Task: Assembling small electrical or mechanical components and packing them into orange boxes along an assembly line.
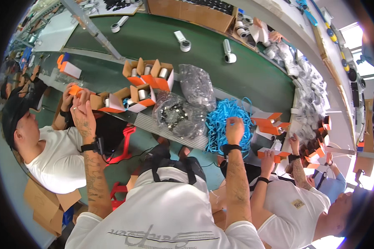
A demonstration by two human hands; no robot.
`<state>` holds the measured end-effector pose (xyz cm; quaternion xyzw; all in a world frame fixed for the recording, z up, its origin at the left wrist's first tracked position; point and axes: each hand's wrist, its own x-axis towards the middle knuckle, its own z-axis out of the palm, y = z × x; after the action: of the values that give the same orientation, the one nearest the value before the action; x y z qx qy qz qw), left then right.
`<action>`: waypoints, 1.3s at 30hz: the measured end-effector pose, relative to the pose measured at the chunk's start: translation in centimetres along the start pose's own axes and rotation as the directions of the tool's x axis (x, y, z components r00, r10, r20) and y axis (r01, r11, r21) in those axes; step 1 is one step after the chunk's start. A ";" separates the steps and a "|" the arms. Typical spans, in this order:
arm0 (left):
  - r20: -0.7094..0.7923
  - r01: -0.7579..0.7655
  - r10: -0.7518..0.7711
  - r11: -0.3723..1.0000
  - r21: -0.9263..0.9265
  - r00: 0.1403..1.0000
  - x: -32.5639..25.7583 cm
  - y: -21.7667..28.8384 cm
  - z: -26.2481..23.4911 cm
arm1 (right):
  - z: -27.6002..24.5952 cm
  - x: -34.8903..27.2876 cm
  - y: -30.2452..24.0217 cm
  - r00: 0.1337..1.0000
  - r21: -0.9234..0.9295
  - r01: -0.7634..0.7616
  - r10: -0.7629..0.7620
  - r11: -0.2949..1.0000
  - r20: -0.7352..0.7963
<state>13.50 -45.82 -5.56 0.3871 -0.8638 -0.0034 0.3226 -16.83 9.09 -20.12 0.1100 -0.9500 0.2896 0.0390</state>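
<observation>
My right hand (234,128) reaches into a tangled pile of bright blue cords (226,118) at the bench edge, fingers pinched on a strand. My left hand (82,114) is raised with its back toward me, beside the brown flap of an open orange-and-white carton (112,103). Whether it holds anything is hidden. Just past it, a co-worker's hands hold a small orange box (75,89). More open cartons (147,74) with silvery cylinders inside stand behind.
Two clear bags of dark parts (178,116) (197,85) lie between my hands. White handheld devices (182,41) (228,52) sit on the green belt (153,41). A person on the right handles orange boxes (270,122). A red stool (126,141) stands below.
</observation>
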 end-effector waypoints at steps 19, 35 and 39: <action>0.612 -0.306 0.618 0.782 -0.543 0.494 -18.5 25.4 19.2 | -29.7 0.6 -13.6 0.932 0.925 0.307 0.127 0.223 -0.339; 0.688 -0.286 0.381 0.924 -0.254 0.617 -16.6 22.3 13.2 | -39.6 1.8 -19.3 0.886 0.536 0.292 -0.013 0.792 -0.464; 0.414 -0.009 0.280 0.836 -0.548 0.866 -15.3 25.0 7.9 | -39.9 -0.6 -17.8 0.891 0.341 0.419 -0.308 0.841 -0.335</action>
<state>-0.07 -19.97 -13.88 0.2014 -0.9087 -0.3112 0.1922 -11.71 17.13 22.50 0.2552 -0.8164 0.4789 0.1974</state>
